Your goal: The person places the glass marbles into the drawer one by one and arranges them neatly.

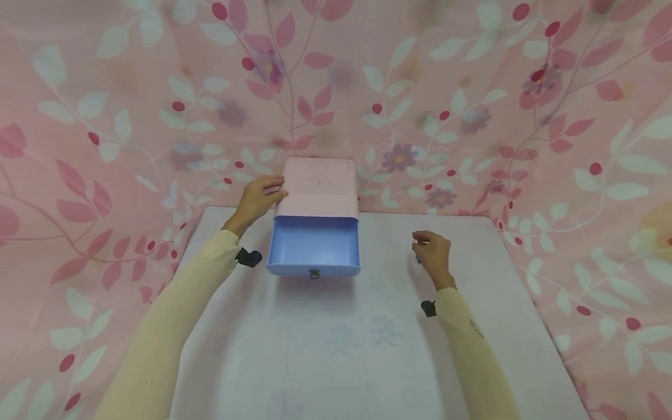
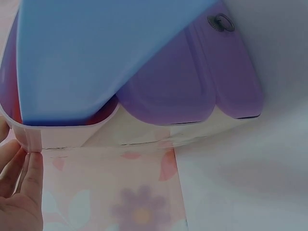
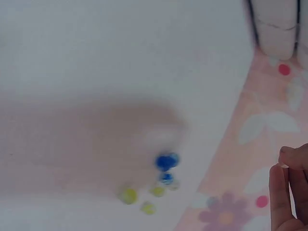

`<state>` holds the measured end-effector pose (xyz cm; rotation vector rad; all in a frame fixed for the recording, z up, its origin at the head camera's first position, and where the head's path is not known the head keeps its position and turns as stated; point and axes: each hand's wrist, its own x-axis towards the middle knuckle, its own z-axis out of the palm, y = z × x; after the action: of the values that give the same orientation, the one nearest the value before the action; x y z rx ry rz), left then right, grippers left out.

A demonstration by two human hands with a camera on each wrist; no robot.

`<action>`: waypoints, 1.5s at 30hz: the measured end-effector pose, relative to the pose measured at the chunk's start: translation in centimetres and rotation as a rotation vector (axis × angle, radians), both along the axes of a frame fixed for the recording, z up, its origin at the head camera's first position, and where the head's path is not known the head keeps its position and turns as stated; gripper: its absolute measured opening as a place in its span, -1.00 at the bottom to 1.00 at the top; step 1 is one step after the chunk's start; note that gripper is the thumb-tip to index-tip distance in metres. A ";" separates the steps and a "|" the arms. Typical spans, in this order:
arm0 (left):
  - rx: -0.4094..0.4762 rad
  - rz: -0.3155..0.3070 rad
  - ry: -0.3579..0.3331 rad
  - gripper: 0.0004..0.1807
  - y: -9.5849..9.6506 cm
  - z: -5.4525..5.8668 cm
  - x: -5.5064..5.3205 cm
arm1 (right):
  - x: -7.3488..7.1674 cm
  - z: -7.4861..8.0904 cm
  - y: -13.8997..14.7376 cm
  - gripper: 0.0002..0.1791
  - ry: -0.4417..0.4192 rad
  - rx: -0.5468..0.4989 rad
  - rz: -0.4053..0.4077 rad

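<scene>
The cabinet (image 1: 319, 188) is pink, drawer (image 1: 314, 242) blue, beads (image 3: 158, 191) blue and yellow, backdrop (image 1: 336, 87) floral pink.

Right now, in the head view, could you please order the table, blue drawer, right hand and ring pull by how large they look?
Largest to smallest:
1. Table
2. Blue drawer
3. Right hand
4. Ring pull, by far the smallest

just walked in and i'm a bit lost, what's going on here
A person's left hand touches the side of a pink drawer unit, whose blue drawer stands pulled open. The right hand is held over the table, apart from the unit, and seems to pinch a small clear piece. A few blue beads and yellow-green beads lie on the table.
</scene>
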<state>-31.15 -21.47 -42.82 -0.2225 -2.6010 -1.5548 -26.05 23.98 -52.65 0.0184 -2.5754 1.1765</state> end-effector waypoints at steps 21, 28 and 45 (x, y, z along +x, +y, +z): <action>-0.008 0.006 -0.016 -0.45 -0.1 -0.3 -0.2 | 1.4 7.0 -8.2 -0.76 0.258 -0.127 0.353; -0.003 -0.004 0.010 -0.46 0.0 -0.1 0.0 | 3.0 8.8 -10.8 -0.73 0.307 -0.084 0.457; 0.015 -0.008 0.013 -0.45 0.0 0.1 0.1 | 4.7 9.7 -14.3 -0.77 0.156 0.043 0.690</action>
<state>-31.04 -21.45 -42.73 -0.2414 -2.5811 -1.5689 -21.37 9.71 -42.91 1.0328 -2.5126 1.2539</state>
